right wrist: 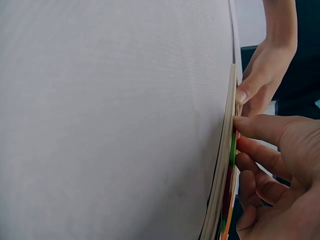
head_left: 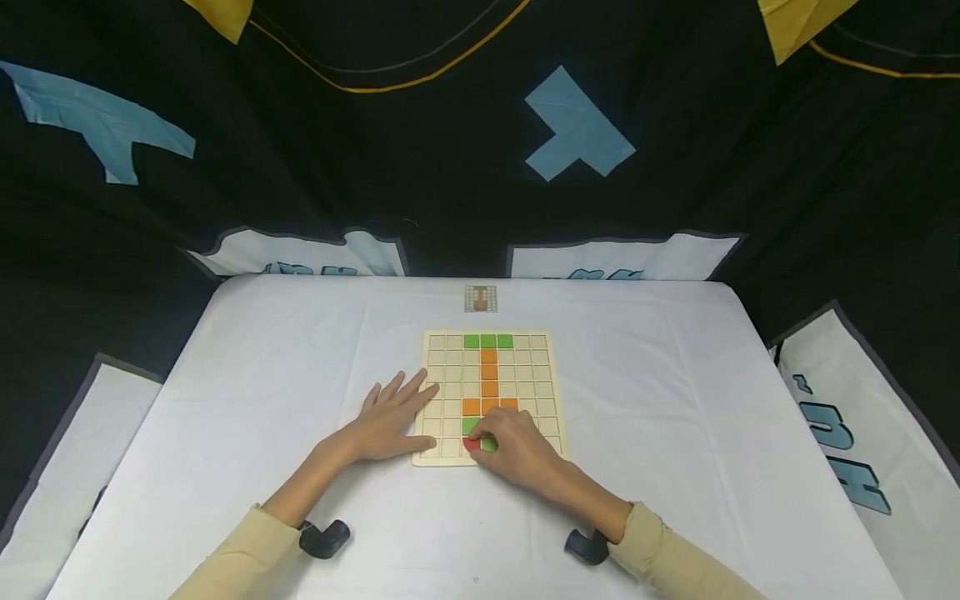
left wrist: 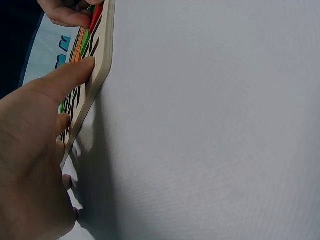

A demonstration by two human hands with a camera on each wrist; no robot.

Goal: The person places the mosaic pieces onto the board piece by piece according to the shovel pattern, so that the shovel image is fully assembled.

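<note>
A pale wooden grid board point(head_left: 442, 358) lies flat on the white table, with green, orange and red square tiles set in its cells. My left hand point(head_left: 386, 425) rests on the board's left side, fingers spread and thumb on its near left part. At the near edge my right hand point(head_left: 517, 446) pinches a red tile point(head_left: 471, 444) between thumb and index finger. In the left wrist view that red tile point(left wrist: 96, 17) stands tilted against the board. A green tile point(head_left: 489, 444) sits just right of it, partly covered by the right hand, which also hides other near cells.
A small printed picture card point(head_left: 481, 298) of a grid pattern lies beyond the board. White cloth point(head_left: 637, 350) covers the table, and a black curtain point(head_left: 450, 167) with blue and yellow shapes hangs behind. Dark wrist devices point(head_left: 324, 540) sit by both sleeves.
</note>
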